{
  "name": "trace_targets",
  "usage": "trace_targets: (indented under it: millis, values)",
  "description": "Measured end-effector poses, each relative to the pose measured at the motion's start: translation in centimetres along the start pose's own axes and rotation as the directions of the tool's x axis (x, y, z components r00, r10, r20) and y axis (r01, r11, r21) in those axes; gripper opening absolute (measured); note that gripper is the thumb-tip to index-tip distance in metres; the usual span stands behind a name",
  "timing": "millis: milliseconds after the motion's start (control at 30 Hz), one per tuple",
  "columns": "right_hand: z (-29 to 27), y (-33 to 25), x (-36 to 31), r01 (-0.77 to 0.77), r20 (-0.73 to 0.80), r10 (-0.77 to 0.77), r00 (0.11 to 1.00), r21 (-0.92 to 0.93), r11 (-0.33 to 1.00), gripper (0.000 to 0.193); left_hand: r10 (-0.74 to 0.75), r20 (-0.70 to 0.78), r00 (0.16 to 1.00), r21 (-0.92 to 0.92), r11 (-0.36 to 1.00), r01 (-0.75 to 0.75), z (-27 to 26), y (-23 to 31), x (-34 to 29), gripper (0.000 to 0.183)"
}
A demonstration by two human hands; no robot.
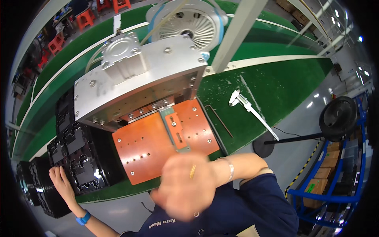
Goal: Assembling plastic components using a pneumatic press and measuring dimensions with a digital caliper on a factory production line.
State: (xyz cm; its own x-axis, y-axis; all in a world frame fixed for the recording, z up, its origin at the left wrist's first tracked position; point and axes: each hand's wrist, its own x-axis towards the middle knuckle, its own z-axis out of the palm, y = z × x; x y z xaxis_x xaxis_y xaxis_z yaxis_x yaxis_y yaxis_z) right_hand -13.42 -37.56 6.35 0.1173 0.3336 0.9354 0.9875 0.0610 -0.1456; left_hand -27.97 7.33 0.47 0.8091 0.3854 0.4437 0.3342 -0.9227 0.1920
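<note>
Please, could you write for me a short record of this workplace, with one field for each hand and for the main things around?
Left hand: at the near edge of the black trays
Right hand: blurred, in front of the orange plate; a thin gold-coloured piece shows against it, whether held cannot be told
Machine: silver block, behind the plate
Tools: caliper and hex key, on the green bench, right of the machine
Beyond bench: black fan

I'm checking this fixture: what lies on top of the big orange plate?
A grey strip bearing a small orange slotted piece, plus screws. Anything under the strip is covered; the right hand hides part of the plate.
</note>
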Motion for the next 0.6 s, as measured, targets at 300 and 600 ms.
trace_targets:
  millis: [300,600]
  values:
    - [-5.0,1.7,-3.8,-0.651,0.094,0.672,0.735,-0.179,0.737,0.023,0.089,0.053,0.995,0.016,0.996,-0.09,-0.6,2.0,0.7,0.024]
    - [-4.8,2.5,-4.3,-0.673,0.112,0.682,0.722,-0.114,0.731,0.023,0.184,0.022,0.983,0.046,0.982,-0.185,-0.1,3.2,1.7,0.025]
